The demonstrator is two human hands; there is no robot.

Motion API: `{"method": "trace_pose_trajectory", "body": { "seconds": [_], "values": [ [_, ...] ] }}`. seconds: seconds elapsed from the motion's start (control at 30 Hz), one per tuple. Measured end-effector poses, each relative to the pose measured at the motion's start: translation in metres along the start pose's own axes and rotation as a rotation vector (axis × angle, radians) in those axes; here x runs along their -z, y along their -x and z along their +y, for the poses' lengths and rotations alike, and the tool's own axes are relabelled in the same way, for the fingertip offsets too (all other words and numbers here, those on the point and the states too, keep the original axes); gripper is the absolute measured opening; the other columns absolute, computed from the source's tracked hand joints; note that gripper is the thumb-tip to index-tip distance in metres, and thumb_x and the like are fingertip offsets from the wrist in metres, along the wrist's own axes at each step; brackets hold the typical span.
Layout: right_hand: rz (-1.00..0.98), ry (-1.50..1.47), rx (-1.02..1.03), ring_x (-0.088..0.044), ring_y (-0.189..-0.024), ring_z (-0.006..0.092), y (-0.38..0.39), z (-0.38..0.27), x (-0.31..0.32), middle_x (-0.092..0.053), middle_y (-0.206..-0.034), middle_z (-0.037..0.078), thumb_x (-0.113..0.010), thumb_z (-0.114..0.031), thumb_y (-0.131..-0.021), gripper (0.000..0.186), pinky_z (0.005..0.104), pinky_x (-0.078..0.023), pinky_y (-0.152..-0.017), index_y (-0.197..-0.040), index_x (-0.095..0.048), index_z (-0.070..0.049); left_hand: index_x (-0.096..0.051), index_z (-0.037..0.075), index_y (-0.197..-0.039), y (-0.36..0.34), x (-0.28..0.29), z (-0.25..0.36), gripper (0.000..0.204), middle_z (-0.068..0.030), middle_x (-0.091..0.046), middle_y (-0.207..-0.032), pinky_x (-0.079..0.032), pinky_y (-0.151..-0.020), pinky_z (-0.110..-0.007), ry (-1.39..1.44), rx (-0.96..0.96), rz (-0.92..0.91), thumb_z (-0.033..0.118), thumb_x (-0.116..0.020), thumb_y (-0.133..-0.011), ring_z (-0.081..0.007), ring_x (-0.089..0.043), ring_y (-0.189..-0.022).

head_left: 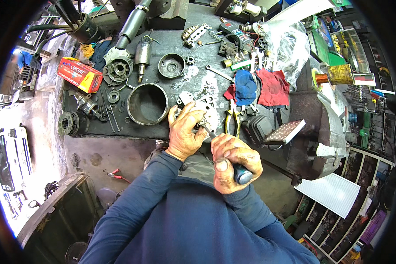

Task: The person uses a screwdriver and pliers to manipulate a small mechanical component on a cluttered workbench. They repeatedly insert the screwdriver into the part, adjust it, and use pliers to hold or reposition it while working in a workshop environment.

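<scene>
The right hand (pixel 233 160) wraps a screwdriver (pixel 226 154) handle — fingers curled tight; the left hand (pixel 185 130) pinches a small metal part (pixel 202 110) just beside the steel ring (pixel 147 104).

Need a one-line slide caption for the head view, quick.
Left hand steadies a small metal part on the workbench while right hand drives a screwdriver into it.

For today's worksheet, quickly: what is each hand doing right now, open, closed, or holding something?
Left hand: closed on a small metal part at the bench edge.
Right hand: closed around a screwdriver handle, its shaft pointing at that part.
</scene>
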State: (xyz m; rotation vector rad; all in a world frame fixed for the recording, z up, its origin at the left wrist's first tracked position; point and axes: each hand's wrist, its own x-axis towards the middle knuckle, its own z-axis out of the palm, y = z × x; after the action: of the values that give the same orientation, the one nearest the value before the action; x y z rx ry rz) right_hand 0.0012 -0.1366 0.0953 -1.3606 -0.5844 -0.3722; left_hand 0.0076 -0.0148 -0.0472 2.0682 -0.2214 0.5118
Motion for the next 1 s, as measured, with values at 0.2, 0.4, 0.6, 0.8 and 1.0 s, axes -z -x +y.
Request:
{"method": "trace_pose_trajectory", "body": {
  "seconds": [0.2, 0.4, 0.6, 0.8, 1.0],
  "values": [
    [0.111, -0.177, -0.144, -0.060, -0.063, 0.0245, -0.009, -0.011, 0.001, -0.062, -0.070, 0.012, -0.075, 0.004, -0.087, 0.017, 0.0404, -0.054, -0.065, -0.085, -0.058, 0.003, -0.069, 0.011, -0.111, -0.002, 0.000, 0.004, 0.034, -0.0058, -0.077, -0.115, -0.026, -0.116, -0.061, 0.033, 0.040, 0.021, 0.032, -0.081, -0.087, -0.0361, -0.063, -0.134],
    [-0.207, -0.096, -0.099, -0.060, -0.060, 0.0274, -0.028, -0.016, 0.015, -0.060, -0.068, 0.011, -0.078, -0.001, -0.084, 0.018, 0.0429, -0.055, -0.064, -0.086, -0.061, 0.003, -0.070, 0.012, -0.111, -0.003, 0.002, 0.006, 0.031, -0.0053, -0.077, -0.114, -0.026, -0.117, -0.061, 0.051, 0.082, 0.011, 0.026, -0.081, -0.085, -0.0351, -0.063, -0.134],
    [-0.646, -0.060, 0.025, -0.058, -0.054, 0.0260, -0.040, -0.003, 0.011, -0.058, -0.066, 0.008, -0.078, -0.002, -0.082, 0.016, 0.0436, -0.054, -0.058, -0.088, -0.063, 0.000, -0.071, 0.013, -0.110, -0.004, 0.003, 0.007, 0.029, -0.0047, -0.078, -0.114, -0.024, -0.118, -0.062, 0.076, 0.124, -0.008, 0.018, -0.079, -0.082, -0.0348, -0.063, -0.135],
    [-0.841, -0.053, 0.146, -0.056, -0.054, 0.0235, -0.043, 0.005, 0.001, -0.055, -0.071, 0.006, -0.082, -0.006, -0.075, 0.017, 0.0375, -0.044, -0.049, -0.083, -0.067, -0.005, -0.071, 0.014, -0.107, -0.006, 0.002, 0.009, 0.026, -0.0038, -0.079, -0.113, -0.023, -0.119, -0.062, 0.111, 0.146, 0.011, 0.015, -0.079, -0.083, -0.0355, -0.064, -0.134],
    [-0.926, -0.098, 0.140, -0.054, -0.051, 0.0200, -0.057, 0.009, 0.002, -0.056, -0.070, 0.004, -0.083, -0.002, -0.075, 0.021, 0.0352, -0.039, -0.045, -0.084, -0.065, -0.004, -0.071, 0.014, -0.107, -0.006, 0.004, 0.010, 0.027, -0.0034, -0.079, -0.113, -0.023, -0.119, -0.063, 0.116, 0.165, 0.000, 0.013, -0.080, -0.081, -0.0344, -0.064, -0.134]
  ]
}}
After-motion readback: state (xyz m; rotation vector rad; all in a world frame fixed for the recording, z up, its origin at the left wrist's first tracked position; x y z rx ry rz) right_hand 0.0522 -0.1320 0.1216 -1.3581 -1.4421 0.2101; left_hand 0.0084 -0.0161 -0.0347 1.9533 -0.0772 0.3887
